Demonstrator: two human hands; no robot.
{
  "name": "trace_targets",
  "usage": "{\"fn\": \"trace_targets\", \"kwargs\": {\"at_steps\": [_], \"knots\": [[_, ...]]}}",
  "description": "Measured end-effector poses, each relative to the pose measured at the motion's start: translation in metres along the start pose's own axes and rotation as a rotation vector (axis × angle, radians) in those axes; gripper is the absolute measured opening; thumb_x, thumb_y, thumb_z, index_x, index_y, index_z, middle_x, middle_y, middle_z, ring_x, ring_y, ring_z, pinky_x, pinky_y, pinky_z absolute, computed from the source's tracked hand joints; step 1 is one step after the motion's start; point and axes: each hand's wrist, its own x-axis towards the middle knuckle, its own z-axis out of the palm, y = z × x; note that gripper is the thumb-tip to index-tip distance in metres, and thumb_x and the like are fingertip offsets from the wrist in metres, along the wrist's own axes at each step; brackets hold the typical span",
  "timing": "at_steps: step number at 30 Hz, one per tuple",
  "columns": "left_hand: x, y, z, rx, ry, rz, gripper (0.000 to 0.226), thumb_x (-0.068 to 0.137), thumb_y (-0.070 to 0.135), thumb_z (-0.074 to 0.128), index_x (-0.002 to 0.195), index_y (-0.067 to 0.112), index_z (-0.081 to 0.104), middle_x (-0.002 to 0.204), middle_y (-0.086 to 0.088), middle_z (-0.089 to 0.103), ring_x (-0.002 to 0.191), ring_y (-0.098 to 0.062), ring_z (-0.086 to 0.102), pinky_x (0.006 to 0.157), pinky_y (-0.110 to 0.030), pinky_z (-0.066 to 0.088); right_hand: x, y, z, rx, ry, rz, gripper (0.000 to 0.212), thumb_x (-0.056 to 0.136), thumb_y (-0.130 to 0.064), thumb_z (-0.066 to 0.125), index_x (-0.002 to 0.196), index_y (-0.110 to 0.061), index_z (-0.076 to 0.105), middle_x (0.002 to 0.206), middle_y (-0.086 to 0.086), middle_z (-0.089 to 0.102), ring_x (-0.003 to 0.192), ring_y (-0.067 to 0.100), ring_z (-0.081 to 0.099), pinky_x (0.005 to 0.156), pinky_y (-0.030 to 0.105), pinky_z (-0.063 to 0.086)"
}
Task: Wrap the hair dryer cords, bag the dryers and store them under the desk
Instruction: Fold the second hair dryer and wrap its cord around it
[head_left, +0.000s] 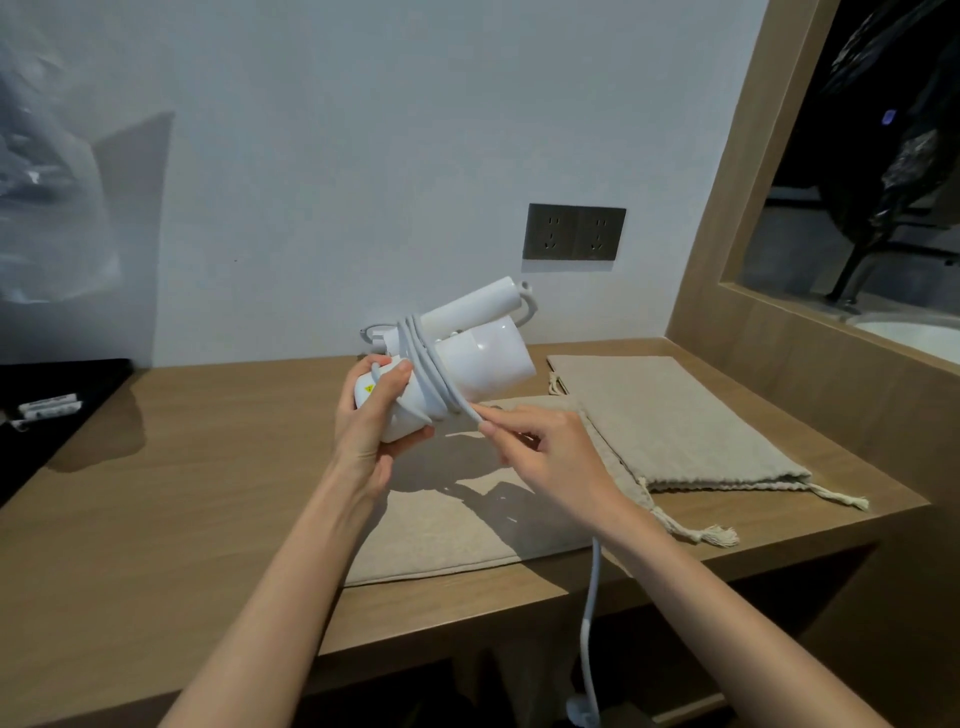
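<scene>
The left hand (363, 421) and right hand (553, 460) are bare, with slim fingers (511, 422) and short nails (403, 367). Behind each hand the wrist is bare too. The left forearm (291, 566) and right forearm (691, 587) are slender, smooth and uncovered down to the frame's bottom edge.

Section of cord (591, 618) hidden behind right hand (550, 457) and wrist, then in view below the desk's (208, 519) front edge; its far end (583, 716) blurred at the bottom picture edge. Black tray (78, 384) at the desk's left edge cut off; print on its small white items (49, 408) too small to read. Yellow label (369, 388) on hair dryer (488, 358) illegible.
</scene>
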Motion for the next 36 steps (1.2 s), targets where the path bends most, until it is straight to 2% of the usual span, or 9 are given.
{"fn": "trace_targets", "kwargs": {"at_steps": [4, 7, 9, 13, 17, 22, 26, 32, 36], "knots": [[0.003, 0.001, -0.001, -0.027, -0.066, -0.056, 0.056, 0.057, 0.043, 0.077, 0.107, 0.027, 0.056, 0.094, 0.005, 0.063, 0.083, -0.011, 0.063, 0.061, -0.034, 0.055, 0.002, -0.006, -0.024, 0.252, -0.181, 0.213, 0.018, 0.092, -0.022, 0.062, 0.087, -0.032, 0.076, 0.076, -0.011, 0.073, 0.074, 0.004, 0.065, 0.064, 0.024, 0.048], [0.005, 0.001, -0.001, -0.052, -0.119, -0.088, 0.050, 0.054, 0.044, 0.075, 0.097, 0.029, 0.057, 0.088, 0.009, 0.065, 0.083, -0.010, 0.063, 0.068, -0.037, 0.057, -0.001, -0.001, -0.039, 0.275, -0.285, 0.338, 0.037, 0.094, -0.022, 0.057, 0.090, 0.013, 0.069, 0.065, -0.022, 0.067, 0.063, -0.017, 0.056, 0.065, 0.011, 0.040], [0.004, 0.001, 0.001, -0.056, -0.154, -0.105, 0.037, 0.054, 0.041, 0.074, 0.086, 0.032, 0.058, 0.080, 0.013, 0.065, 0.075, -0.006, 0.064, 0.062, -0.033, 0.057, -0.003, 0.007, -0.043, 0.265, -0.306, 0.361, 0.041, 0.095, -0.021, 0.055, 0.094, 0.020, 0.064, 0.054, -0.022, 0.060, 0.057, -0.018, 0.052, 0.060, 0.007, 0.039], [-0.001, 0.002, 0.003, -0.028, -0.257, -0.135, 0.034, 0.057, 0.039, 0.070, 0.089, 0.035, 0.060, 0.082, 0.014, 0.066, 0.074, -0.004, 0.064, 0.063, -0.030, 0.054, 0.000, 0.013, -0.045, 0.249, -0.335, 0.444, 0.029, 0.092, -0.025, 0.061, 0.084, 0.001, 0.071, 0.054, -0.019, 0.060, 0.054, -0.007, 0.053, 0.054, 0.008, 0.041], [-0.005, 0.001, 0.004, 0.005, -0.386, -0.141, 0.045, 0.055, 0.040, 0.071, 0.096, 0.027, 0.055, 0.083, 0.005, 0.060, 0.069, -0.011, 0.060, 0.051, -0.029, 0.050, 0.001, 0.016, -0.059, 0.180, -0.334, 0.487, 0.007, 0.082, -0.030, 0.071, 0.081, -0.025, 0.075, 0.076, -0.012, 0.073, 0.083, 0.001, 0.062, 0.069, 0.008, 0.045], [-0.009, -0.001, 0.006, 0.041, -0.558, -0.168, 0.032, 0.059, 0.037, 0.069, 0.087, 0.026, 0.060, 0.082, 0.003, 0.060, 0.067, -0.012, 0.059, 0.047, -0.027, 0.047, 0.002, 0.019, -0.086, 0.103, -0.379, 0.470, 0.018, 0.078, -0.018, 0.077, 0.086, -0.003, 0.073, 0.083, 0.015, 0.069, 0.082, 0.020, 0.062, 0.083, 0.042, 0.048], [-0.013, -0.001, 0.007, 0.093, -0.638, -0.170, 0.040, 0.055, 0.033, 0.070, 0.093, 0.026, 0.061, 0.090, 0.001, 0.064, 0.076, -0.015, 0.063, 0.053, -0.031, 0.052, 0.000, 0.015, -0.108, 0.138, -0.453, 0.418, 0.055, 0.074, -0.034, 0.079, 0.118, -0.012, 0.056, 0.118, 0.009, 0.062, 0.104, 0.010, 0.061, 0.093, 0.023, 0.050], [-0.015, 0.002, 0.010, 0.159, -0.670, -0.153, 0.035, 0.052, 0.033, 0.071, 0.086, 0.030, 0.066, 0.088, 0.004, 0.066, 0.074, -0.012, 0.064, 0.051, -0.028, 0.052, 0.013, 0.015, -0.119, -0.044, -0.434, 0.365, 0.024, 0.071, -0.010, 0.068, 0.060, 0.003, 0.051, 0.065, 0.017, 0.044, 0.060, 0.017, 0.040, 0.057, 0.025, 0.032], [-0.017, 0.003, 0.010, 0.186, -0.708, -0.144, 0.032, 0.051, 0.031, 0.072, 0.083, 0.030, 0.067, 0.090, 0.002, 0.064, 0.075, -0.014, 0.064, 0.051, -0.028, 0.051, 0.023, 0.022, -0.115, -0.102, -0.441, 0.431, 0.007, 0.081, 0.001, 0.068, 0.078, -0.002, 0.073, 0.080, 0.017, 0.068, 0.070, 0.014, 0.059, 0.055, 0.017, 0.047]]}}
